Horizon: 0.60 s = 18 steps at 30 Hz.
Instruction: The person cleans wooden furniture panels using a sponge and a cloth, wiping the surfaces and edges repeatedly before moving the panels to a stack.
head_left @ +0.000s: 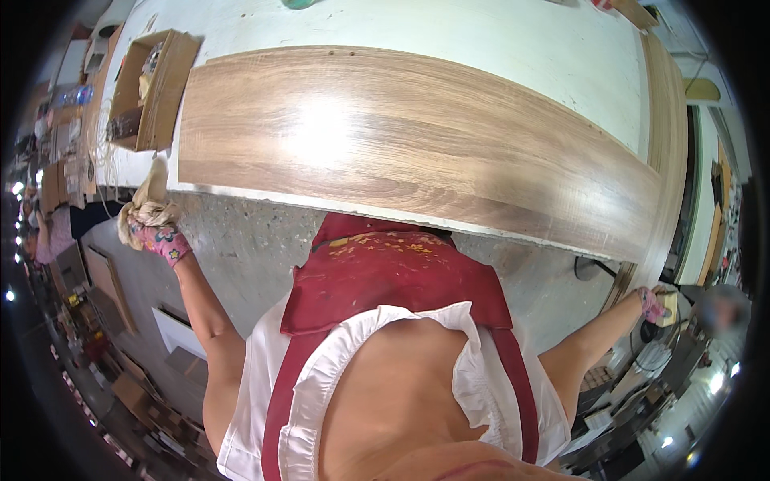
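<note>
- Across the middle of your view: white tabletop [513,48], broad, carrying everything listed below; its near edge runs just in front of your red apron [385,272].
- Wood-grain panel [401,136], long, pale brown and glossy, lying flat on the tabletop with its near long edge along the tabletop's front edge. It looks already laid and squared up; whether its ends are finished you cannot tell from here.
- Edge strip [667,144] of matching wood grain, running down the panel's right end toward your right hand.
- Cardboard box [148,88], open, at the far left of the tabletop, well apart from the panel's centre; contents unclear.
- Left hand [156,232], in a patterned glove, at the panel's near left corner; grip clenched around a bunched pale rag [148,210] just off the corner.
- Right hand [659,305], gloved, at the lower right end of the strip; its grip seems closed on the strip's end, though it is too small to be sure.
</note>
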Each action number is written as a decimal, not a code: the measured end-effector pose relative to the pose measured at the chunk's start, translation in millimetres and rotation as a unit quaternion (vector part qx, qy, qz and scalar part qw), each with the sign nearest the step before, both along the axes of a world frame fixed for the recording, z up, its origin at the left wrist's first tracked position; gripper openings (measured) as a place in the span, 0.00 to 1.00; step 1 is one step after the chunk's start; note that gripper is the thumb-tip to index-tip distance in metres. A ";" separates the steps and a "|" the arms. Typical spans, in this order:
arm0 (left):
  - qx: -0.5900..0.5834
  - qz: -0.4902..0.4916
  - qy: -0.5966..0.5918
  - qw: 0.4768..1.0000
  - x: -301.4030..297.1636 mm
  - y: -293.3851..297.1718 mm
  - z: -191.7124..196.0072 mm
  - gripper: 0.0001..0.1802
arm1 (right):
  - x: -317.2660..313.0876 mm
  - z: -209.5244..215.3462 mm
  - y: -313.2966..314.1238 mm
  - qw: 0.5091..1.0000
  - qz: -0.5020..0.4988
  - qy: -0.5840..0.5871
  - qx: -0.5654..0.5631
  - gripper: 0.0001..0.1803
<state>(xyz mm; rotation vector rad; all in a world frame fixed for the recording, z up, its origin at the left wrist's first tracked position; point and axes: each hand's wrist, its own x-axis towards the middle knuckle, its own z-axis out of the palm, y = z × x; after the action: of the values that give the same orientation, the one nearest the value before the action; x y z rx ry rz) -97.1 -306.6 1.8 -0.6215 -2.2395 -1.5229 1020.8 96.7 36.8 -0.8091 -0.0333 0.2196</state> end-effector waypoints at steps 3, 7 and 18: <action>-0.006 -0.054 0.069 0.996 48.7 45.8 48.6 0.15 | -52.7 27.1 18.1 0.983 0.122 -0.128 -0.048 0.39; -0.299 -0.102 -0.181 0.931 102.8 81.3 7.8 0.14 | -208.7 48.3 74.9 0.893 0.405 -0.192 -0.049 0.36; -0.139 -0.618 -0.051 0.772 241.4 243.0 39.3 0.34 | -757.9 79.9 -34.8 0.362 0.785 -0.501 -0.036 0.33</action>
<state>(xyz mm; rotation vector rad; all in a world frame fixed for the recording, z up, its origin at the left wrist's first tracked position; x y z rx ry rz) 144.3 -63.6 41.1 -2.5059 -2.1375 -1.6364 262.9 61.9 116.7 -0.5959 -2.1188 1.5443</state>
